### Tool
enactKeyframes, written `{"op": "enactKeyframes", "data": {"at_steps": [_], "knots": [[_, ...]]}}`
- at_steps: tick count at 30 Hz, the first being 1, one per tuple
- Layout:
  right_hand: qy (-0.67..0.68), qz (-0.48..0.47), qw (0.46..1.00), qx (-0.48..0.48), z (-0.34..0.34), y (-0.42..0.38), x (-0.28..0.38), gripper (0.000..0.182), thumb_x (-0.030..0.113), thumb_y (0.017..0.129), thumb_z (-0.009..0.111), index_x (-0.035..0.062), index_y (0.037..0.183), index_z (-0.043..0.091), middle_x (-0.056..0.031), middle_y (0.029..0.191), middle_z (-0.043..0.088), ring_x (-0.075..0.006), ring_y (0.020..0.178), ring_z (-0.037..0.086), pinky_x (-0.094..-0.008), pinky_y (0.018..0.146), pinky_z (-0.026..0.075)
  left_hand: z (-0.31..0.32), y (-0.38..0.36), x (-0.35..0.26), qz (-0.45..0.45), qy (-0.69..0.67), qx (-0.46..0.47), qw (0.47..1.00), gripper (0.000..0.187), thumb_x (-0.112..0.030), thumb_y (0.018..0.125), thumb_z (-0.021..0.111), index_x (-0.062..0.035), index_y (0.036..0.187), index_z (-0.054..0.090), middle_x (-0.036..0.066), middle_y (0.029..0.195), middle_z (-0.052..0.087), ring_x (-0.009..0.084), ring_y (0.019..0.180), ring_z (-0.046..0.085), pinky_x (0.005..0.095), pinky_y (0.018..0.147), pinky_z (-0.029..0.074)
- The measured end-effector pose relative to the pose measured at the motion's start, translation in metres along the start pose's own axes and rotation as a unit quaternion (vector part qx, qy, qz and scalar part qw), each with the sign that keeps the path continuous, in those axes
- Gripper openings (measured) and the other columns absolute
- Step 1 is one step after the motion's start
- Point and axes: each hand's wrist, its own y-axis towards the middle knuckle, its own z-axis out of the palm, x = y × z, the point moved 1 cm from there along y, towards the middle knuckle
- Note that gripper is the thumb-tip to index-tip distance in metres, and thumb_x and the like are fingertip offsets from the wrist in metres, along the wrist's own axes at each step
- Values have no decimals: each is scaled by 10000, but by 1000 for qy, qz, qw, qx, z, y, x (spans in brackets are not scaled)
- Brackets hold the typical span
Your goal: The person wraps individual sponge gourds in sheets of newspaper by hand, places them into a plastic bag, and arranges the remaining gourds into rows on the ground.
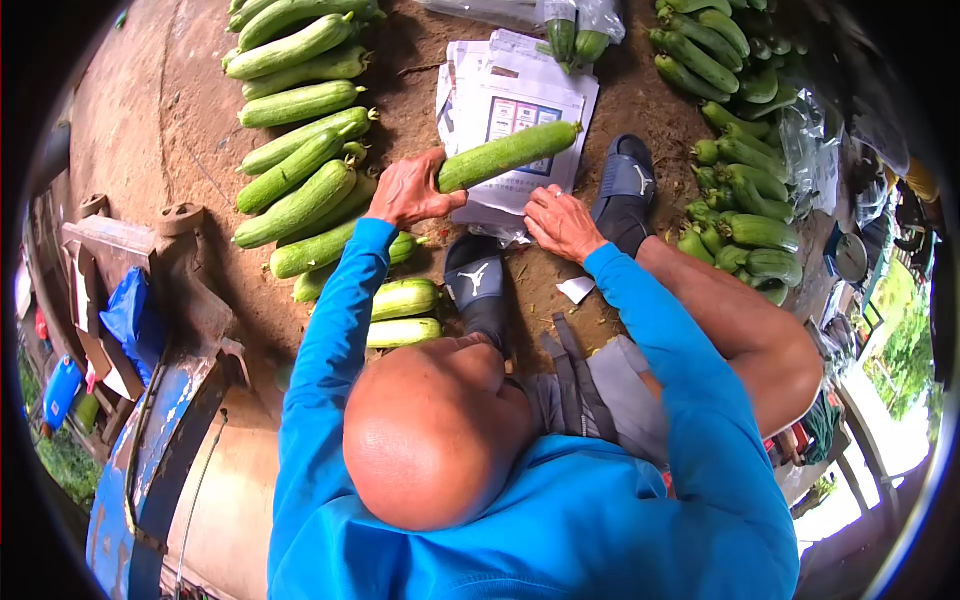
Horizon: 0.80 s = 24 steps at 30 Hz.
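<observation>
Green gourds lie in a long row (300, 150) on the dirt at the left, another heap (740, 150) at the right. Printed paper sheets (515, 100) lie between. One long gourd (508, 155) juts rightward over them, its near end clasped in the closed left hand (408, 190). Below it the right hand (560, 222) rests flat, holding nothing, on the sheets' edge.

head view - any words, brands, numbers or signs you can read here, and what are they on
No quotable words or numbers.
Black slides: white jumping-figure logo on each strap, no lettering.
Paper sheets under the long green gourd held by the left hand: printed lines and coloured boxes, too small and blurred to read.
</observation>
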Motion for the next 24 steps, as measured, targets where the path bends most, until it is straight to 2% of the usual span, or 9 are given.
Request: {"op": "enactKeyframes", "data": {"at_steps": [1,6,12,18,19,20,22,23,24], "knots": [[7,-7,999,-31,-3,-1,2,148,214,887,671,91,938,607,-90,1003,549,-295,978,562,-446,824,513,2,5,3,13,14,22,1000,603,-486,676,743,-11,1037,656,254,856,688,441,838,680,506,760,519],[-58,-7,996,-64,-10,-5,9,136,226,893,664,106,934,612,-75,1030,547,-268,1020,551,-407,794,488,14,26,19,101,87,74,988,635,-468,690,738,-5,1099,591,259,926,655,465,907,644,546,789,485],[-48,25,996,-66,-19,-3,13,141,236,886,674,113,937,626,-64,1073,545,-265,1069,534,-431,871,465,19,35,19,180,111,93,973,650,-469,696,733,-13,1125,558,238,1007,629,455,924,635,544,784,491],[-22,22,994,-106,-19,-1,14,123,216,858,698,116,908,647,-56,1198,566,-275,1184,507,-455,957,445,19,40,12,208,138,145,958,618,-455,700,721,-25,1113,557,221,992,609,446,919,624,537,776,502],[-13,40,992,-115,-18,-2,15,117,203,852,697,108,895,647,-56,1221,577,-278,1185,516,-455,961,444,19,41,10,193,160,162,954,624,-496,706,744,-42,1095,564,199,1010,627,418,979,628,520,822,511],[-3,58,991,-124,-16,-1,14,110,190,845,696,99,883,648,-56,1243,588,-280,1186,525,-455,965,443,22,41,16,191,160,161,955,624,-496,706,744,-42,1095,564,199,1010,627,418,979,628,520,822,511],[19,87,987,-133,-13,1,11,105,180,844,689,90,879,647,-63,1214,611,-287,1159,547,-457,963,446,28,43,24,250,155,123,948,571,-477,778,712,-40,1120,580,192,1046,619,399,1048,596,496,865,497],[40,119,982,-142,-11,1,9,101,169,843,681,80,875,646,-70,1184,634,-293,1132,569,-459,961,448,29,41,27,249,156,124,948,571,-477,778,712,-40,1120,580,192,1046,619,399,1048,596,496,865,497],[41,119,982,-143,-9,3,6,101,169,843,681,80,875,646,-70,1184,634,-293,1132,569,-459,961,448,28,40,31,224,138,69,962,521,-430,815,698,-42,1145,587,181,1060,612,384,1059,581,482,880,487]]}}
